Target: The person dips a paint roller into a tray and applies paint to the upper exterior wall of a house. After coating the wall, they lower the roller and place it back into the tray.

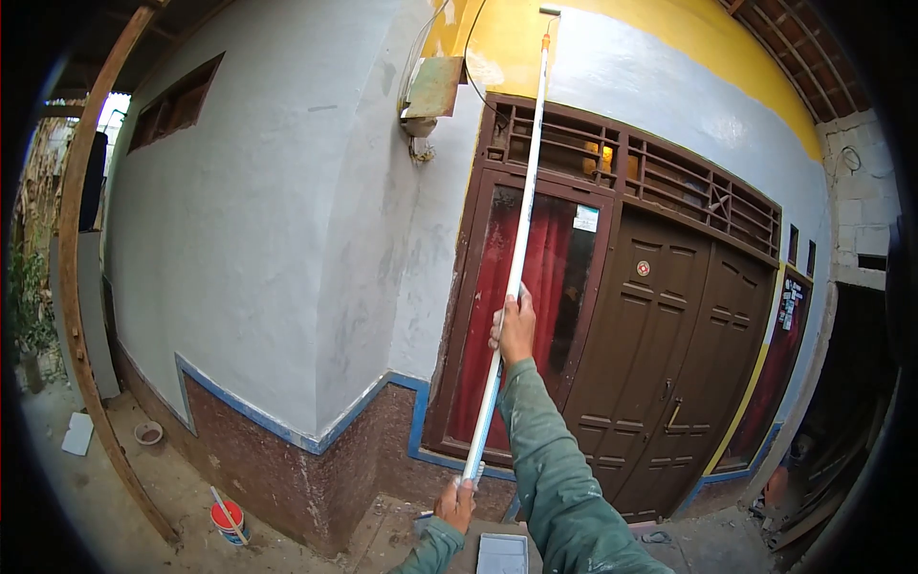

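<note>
A long white pole (529,201) slants up the view in front of the window and the vent grille. My right hand (514,327) is wrapped round its middle part, and my left hand (454,504) holds it near the lower end. At the top, past an orange collar, a paint roller (550,11) is at the yellow wall (507,43), near the pale painted area (622,72). Both sleeves are green with pale specks. A light paint tray (502,553) lies on the ground below my hands.
Brown double doors (660,344) stand right of the curtained window. A metal box (435,88) with cables juts from the grey wall (249,239). A red bucket (228,517) with a stick, a small bowl (148,433) and a wooden post (72,230) are at the left.
</note>
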Demonstrator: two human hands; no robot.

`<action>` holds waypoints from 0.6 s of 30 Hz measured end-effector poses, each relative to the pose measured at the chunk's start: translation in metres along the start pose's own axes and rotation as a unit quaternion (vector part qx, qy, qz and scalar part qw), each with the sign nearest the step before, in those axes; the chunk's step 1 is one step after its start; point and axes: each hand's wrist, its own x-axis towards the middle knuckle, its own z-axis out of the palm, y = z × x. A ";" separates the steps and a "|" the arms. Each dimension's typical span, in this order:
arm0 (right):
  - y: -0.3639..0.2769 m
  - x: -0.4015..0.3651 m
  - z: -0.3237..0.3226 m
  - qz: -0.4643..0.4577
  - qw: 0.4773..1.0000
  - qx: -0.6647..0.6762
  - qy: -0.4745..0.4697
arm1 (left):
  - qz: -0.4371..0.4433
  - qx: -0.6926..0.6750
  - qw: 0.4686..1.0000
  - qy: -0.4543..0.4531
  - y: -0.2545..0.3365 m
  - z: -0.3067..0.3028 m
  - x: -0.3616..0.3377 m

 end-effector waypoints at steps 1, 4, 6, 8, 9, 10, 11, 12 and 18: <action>0.004 -0.007 -0.002 0.004 1.000 -0.006 0.002 | -0.003 -0.009 1.000 -0.004 -0.004 -0.002 -0.006; 0.003 -0.014 -0.002 0.011 1.000 -0.007 -0.003 | -0.014 -0.016 1.000 -0.008 -0.004 -0.005 -0.011; -0.006 -0.007 0.000 0.000 1.000 0.003 0.000 | -0.001 -0.019 1.000 -0.014 0.008 -0.004 -0.008; -0.025 0.004 0.006 0.002 1.000 0.018 -0.003 | -0.006 -0.019 0.999 -0.025 0.038 -0.002 -0.004; -0.035 0.012 0.009 -0.011 1.000 0.012 -0.006 | -0.009 -0.018 0.999 -0.035 0.055 0.000 -0.002; -0.044 0.020 0.012 -0.025 1.000 0.006 -0.010 | -0.010 -0.018 0.999 -0.036 0.071 0.001 0.002; -0.052 0.028 0.015 -0.023 1.000 0.006 -0.009 | -0.019 -0.034 0.998 -0.053 0.086 0.002 0.004; -0.061 0.036 0.018 -0.026 1.000 0.012 -0.009 | -0.027 -0.050 0.996 -0.071 0.099 0.003 0.007; -0.074 0.048 0.021 -0.044 0.999 -0.004 -0.006 | -0.011 -0.041 0.996 -0.084 0.123 0.003 0.009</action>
